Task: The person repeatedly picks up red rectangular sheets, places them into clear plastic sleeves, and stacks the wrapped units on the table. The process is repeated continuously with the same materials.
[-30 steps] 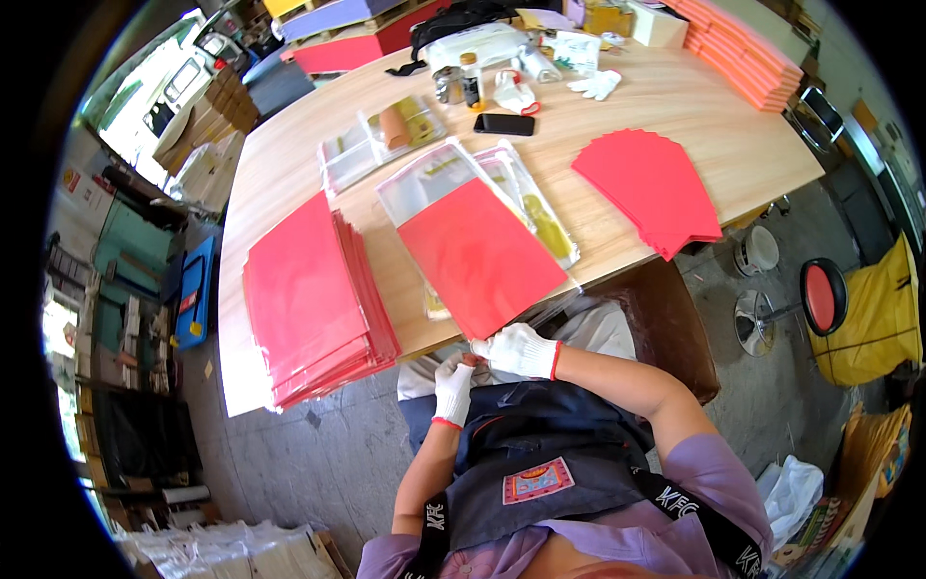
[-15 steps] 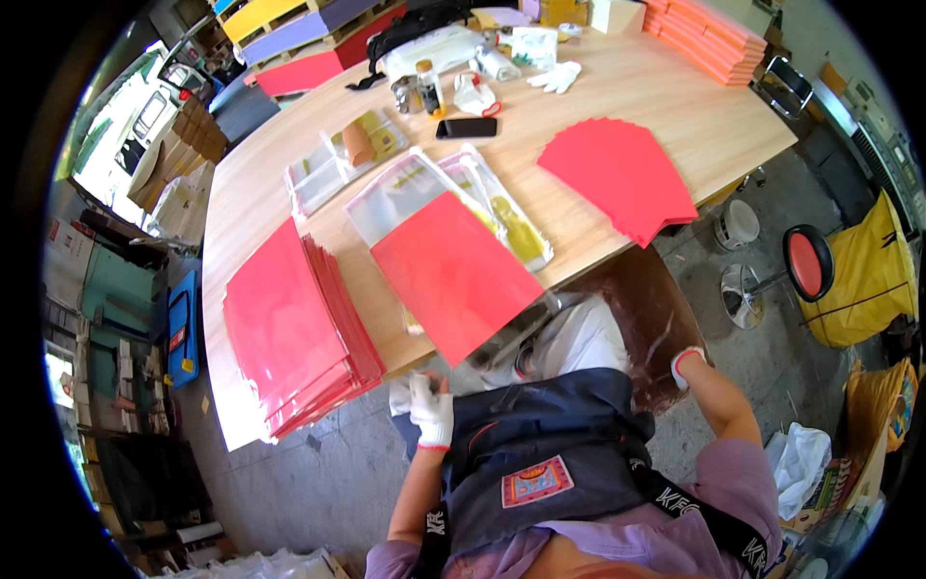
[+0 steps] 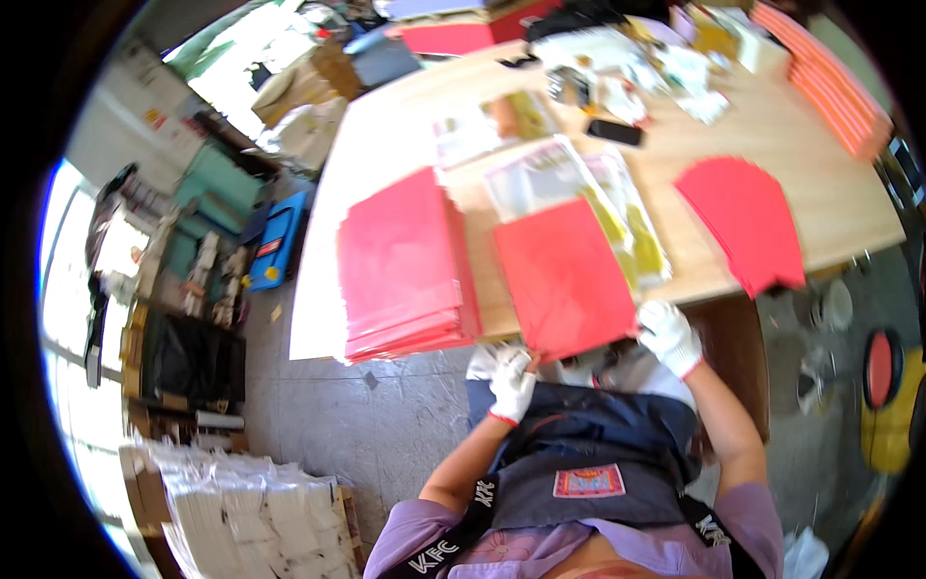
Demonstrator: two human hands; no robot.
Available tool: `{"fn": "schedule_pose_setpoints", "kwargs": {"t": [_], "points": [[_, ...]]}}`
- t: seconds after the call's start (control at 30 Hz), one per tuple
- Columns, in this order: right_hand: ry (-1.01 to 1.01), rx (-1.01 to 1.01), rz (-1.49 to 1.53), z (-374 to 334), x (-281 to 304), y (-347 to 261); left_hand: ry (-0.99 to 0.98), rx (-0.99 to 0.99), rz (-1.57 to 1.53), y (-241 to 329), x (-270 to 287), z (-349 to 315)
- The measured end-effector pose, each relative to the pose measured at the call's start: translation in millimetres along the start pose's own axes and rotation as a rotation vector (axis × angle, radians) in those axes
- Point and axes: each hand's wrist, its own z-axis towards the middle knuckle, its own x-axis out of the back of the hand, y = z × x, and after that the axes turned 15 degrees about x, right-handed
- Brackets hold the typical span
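Both gloved hands meet the red sheet at the table edge. The left hand pinches its near corner. The right hand touches its right corner; whether it grips cannot be told.

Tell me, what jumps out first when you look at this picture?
All the bright red: a thick stack of red sheets at the table's left end, one red sheet at the near edge in front of the person, and a fanned pile of red sheets to the right. The white-gloved left hand and right hand sit at that middle sheet's near corners, on the wooden table.
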Motion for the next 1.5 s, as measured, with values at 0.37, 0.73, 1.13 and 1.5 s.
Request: {"fn": "schedule_pose_setpoints", "kwargs": {"t": [0.37,0.73,1.13,1.5], "points": [[0.313,-0.833,0.650,5,11,-37,-0.295,0.934,-1.298,27,18,18],[0.248,-0.508,1.518,98,-20,-86,-0.054,0.381,-0.453,94,169,85],[0.126,-0.234,1.291,207,-33,-137,0.449,0.452,-0.523,-69,223,90],[1.219,-0.942,0.748,-63,67,63,0.456,0.787,-0.374,-140,110,-62]]}}
